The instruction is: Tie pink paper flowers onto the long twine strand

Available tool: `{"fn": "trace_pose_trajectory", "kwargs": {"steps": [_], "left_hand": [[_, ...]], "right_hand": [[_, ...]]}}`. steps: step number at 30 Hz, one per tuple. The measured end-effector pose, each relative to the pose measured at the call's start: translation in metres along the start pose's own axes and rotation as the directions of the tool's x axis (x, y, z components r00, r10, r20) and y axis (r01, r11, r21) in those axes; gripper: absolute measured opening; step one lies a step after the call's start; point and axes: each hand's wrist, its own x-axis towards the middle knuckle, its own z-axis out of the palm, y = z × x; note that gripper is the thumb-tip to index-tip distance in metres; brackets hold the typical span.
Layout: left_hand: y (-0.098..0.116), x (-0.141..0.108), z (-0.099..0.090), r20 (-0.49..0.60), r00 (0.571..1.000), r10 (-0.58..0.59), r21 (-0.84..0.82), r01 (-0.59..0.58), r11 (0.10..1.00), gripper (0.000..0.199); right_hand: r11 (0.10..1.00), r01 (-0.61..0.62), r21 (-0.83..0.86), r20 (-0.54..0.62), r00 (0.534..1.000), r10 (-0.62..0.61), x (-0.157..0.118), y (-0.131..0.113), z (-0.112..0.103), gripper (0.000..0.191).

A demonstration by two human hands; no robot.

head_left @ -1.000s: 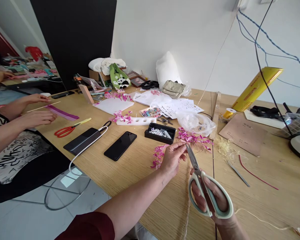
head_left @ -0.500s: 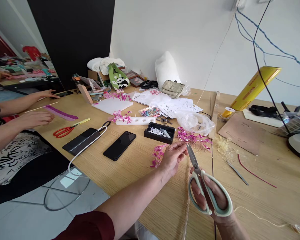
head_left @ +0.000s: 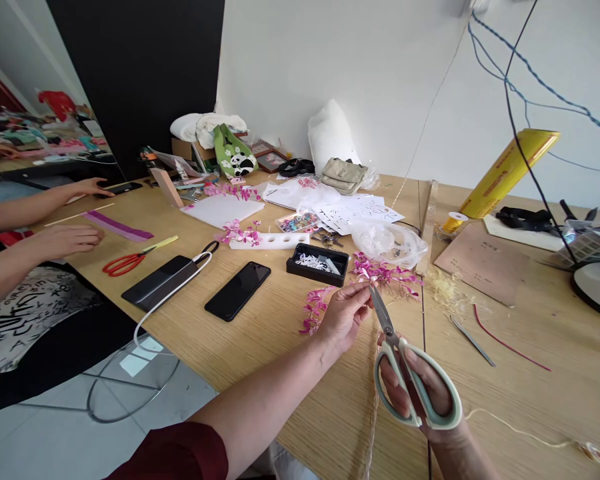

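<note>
My left hand pinches a small pink flower piece at its fingertips, just above the wooden table. My right hand grips the pale green scissors, whose blades point up to the pinched piece and meet my left fingertips. Loose pink paper flowers lie right behind the hands, and another pink cluster rests under my left hand. A thin straw-coloured string hangs down past the scissors.
A black tray, a black phone, a dark tablet and red scissors lie to the left. Another person's hands rest at the table's left edge. A clear plastic bag, tweezers and a yellow box lie right.
The view has drifted slightly. My hands hold nearly the same pose, with the scissor blades staying at the pinched flower piece. The other person's far hand has reached further onto the table.
</note>
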Motion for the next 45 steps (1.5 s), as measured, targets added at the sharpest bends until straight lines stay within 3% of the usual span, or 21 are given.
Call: {"fn": "trace_pose_trajectory", "kwargs": {"steps": [12, 22, 45], "left_hand": [[-0.0017, 0.001, -0.0021, 0.036, 0.999, -0.009, -0.061, 0.011, 0.998, 0.023], [-0.0041, -0.0009, 0.0004, 0.0, 1.0, -0.03, -0.107, 0.03, 0.994, 0.025], [-0.0039, -0.0011, -0.001, 0.029, 0.999, -0.015, -0.107, 0.018, 0.994, 0.023]], "right_hand": [[1.0, 0.011, 0.013, 0.009, 1.0, -0.011, 0.0, -0.001, 0.0028, 0.024], [1.0, 0.028, 0.005, 0.014, 1.0, -0.028, -0.0006, -0.0015, 0.0061, 0.02], [1.0, 0.028, -0.003, -0.001, 1.0, -0.029, -0.002, -0.0006, 0.0059, 0.021]]}}
